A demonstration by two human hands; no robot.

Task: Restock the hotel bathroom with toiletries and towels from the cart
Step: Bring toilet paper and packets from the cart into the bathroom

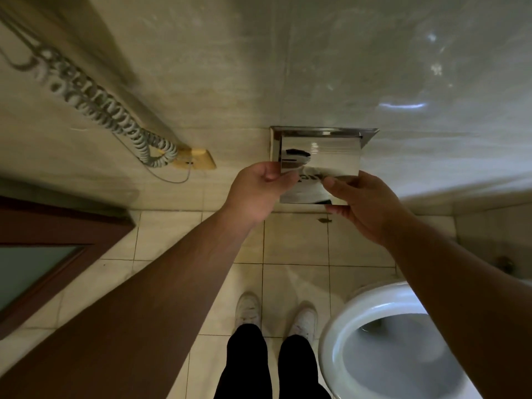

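A shiny steel toilet-paper holder [325, 133] is set into the marble wall straight ahead. Its mirror-like flap cover [331, 156] is swung outward and up. My left hand [259, 191] grips the flap's left lower edge, fingers curled round it. On the flap's right lower corner, my right hand [359, 203] pinches the steel between thumb and fingers. The flap hides the inside of the holder, so I cannot tell whether a roll sits in it. No towels, toiletries or cart are in view.
A white toilet bowl [374, 306] with its seat down stands at the lower right, close to my right foot. A coiled phone cord [115, 119] hangs to a wall socket [198, 159] at the left. A dark wooden door [43, 254] is at the left edge.
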